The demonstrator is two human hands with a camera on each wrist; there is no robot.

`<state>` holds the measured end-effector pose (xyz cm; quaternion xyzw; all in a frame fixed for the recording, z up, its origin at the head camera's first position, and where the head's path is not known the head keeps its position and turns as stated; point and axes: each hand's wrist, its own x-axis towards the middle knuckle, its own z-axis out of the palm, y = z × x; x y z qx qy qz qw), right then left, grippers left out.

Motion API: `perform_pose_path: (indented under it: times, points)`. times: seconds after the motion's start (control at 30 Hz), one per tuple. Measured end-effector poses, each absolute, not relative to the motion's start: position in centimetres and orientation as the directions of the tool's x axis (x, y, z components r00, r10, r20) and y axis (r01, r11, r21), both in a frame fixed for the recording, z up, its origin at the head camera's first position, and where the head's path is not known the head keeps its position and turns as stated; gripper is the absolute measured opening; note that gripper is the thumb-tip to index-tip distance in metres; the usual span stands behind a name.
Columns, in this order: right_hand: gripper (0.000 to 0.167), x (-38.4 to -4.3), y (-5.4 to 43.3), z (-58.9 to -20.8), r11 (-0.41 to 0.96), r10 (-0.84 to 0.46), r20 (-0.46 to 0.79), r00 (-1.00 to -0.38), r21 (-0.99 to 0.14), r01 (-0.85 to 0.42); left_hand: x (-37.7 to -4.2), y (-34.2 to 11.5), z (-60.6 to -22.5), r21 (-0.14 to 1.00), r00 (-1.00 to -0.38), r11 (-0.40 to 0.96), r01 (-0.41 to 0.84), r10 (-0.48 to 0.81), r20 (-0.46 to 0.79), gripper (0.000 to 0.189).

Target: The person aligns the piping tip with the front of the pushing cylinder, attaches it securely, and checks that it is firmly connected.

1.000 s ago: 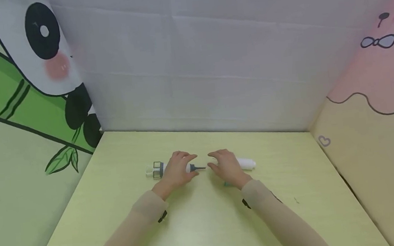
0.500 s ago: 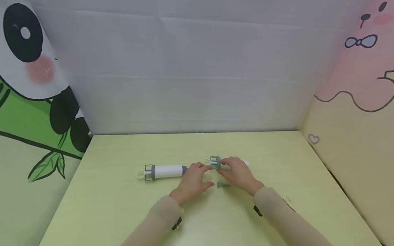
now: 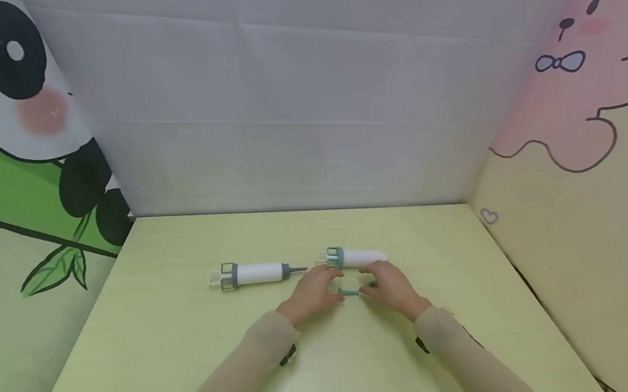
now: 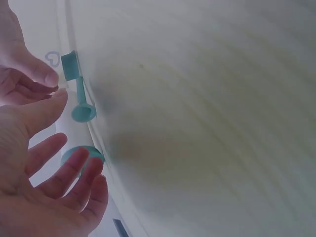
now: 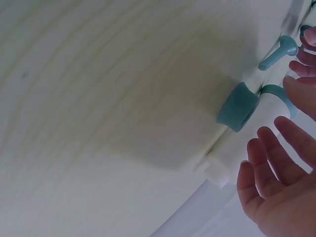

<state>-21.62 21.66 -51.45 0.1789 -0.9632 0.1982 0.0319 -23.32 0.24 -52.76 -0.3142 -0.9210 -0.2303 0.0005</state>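
Two white syringe-like tubes lie on the table: one with grey fittings and a thin grey nozzle at left, one with a teal collar behind my hands. In front of the teal-collared tube lie a small flared teal nozzle and a short teal ring-shaped cap. My left hand is beside the nozzle's left end, fingers loosely bent and holding nothing. On the other side, my right hand is beside the cap with fingers spread apart, also holding nothing; it partly hides the cap in the head view.
A pale yellow table carries everything. Behind it hangs a creased white sheet, with a panda-painted wall at left and a wall with a pink character at right.
My left hand has moved right from the grey-fitted tube. My right hand has come off the teal-collared tube towards the front, uncovering it. The head view has shifted.
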Motion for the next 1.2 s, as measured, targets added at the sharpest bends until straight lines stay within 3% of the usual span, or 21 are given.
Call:
perform_pose_path:
  times: [0.37, 0.73, 1.2]
  points:
    - [0.044, -20.8, 23.1, -52.2, 0.878, -0.322, 0.044, -0.946, -0.359, -0.315, -23.8, 0.8, -53.3, 0.435, -0.802, 0.706, 0.558, 0.594, 0.064, 0.040]
    - [0.036, -20.6, 23.5, -52.7, 0.875, -0.330, 0.028, -0.943, -0.367, -0.317, -24.1, 0.9, -53.3, 0.437, -0.804, 0.709, 0.554, 0.592, 0.059, 0.026]
    - [0.029, -20.7, 23.7, -52.9, 0.797, -0.322, 0.093, -0.942, -0.510, -0.323, -23.8, 0.6, -52.7, 0.513, -0.804, 0.664, 0.544, 0.588, 0.092, 0.015]
